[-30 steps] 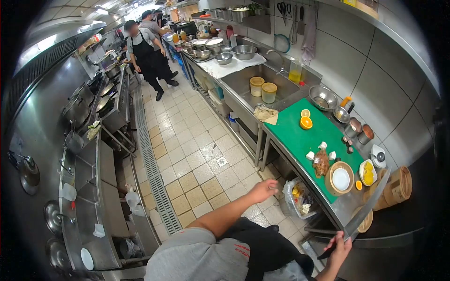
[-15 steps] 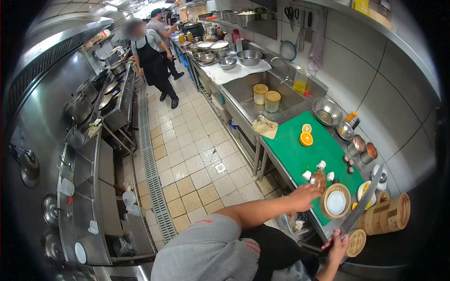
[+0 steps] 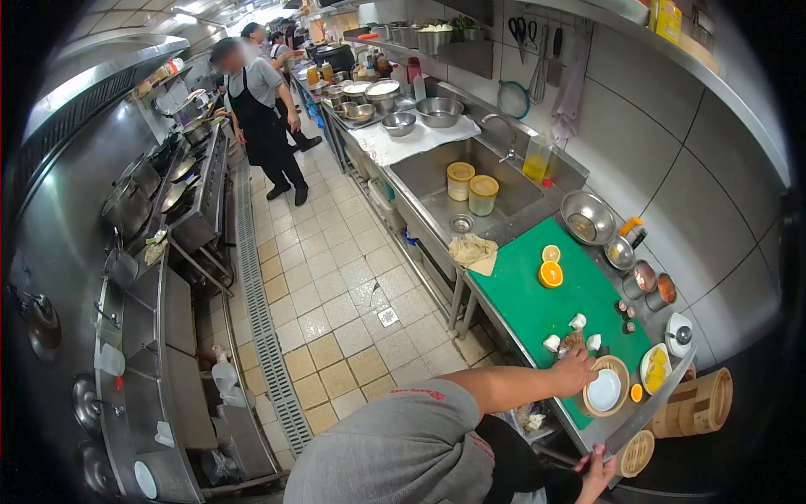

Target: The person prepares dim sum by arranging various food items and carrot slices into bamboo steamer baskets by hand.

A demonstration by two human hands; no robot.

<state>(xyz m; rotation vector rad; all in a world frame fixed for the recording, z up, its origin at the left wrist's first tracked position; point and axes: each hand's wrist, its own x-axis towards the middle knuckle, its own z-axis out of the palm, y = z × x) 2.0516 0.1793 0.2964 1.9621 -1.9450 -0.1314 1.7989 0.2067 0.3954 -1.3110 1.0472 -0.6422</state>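
Observation:
My left hand is on the green cutting board, its fingers curled down over a piece of brown, meat-like food that they partly cover. White chunks lie around this food. Beside my left hand is a round bamboo steamer with a white dish in it. My right hand, low at the counter's near edge, is closed round the handle of a long, broad-bladed knife. The blade points away to the upper right, past the steamer. A bamboo lid is next to the right hand.
Orange halves lie on the board. Behind are a steel bowl, seasoning tins and a plate of yellow pieces. Stacked steamers stand right. The sink holds two lidded tubs. A co-worker stands in the aisle.
My left hand has come down onto the brown food, its fingers now curled. The knife in my right hand has dropped lower and tilted, uncovering the yellow pieces. The co-worker has turned and shifted.

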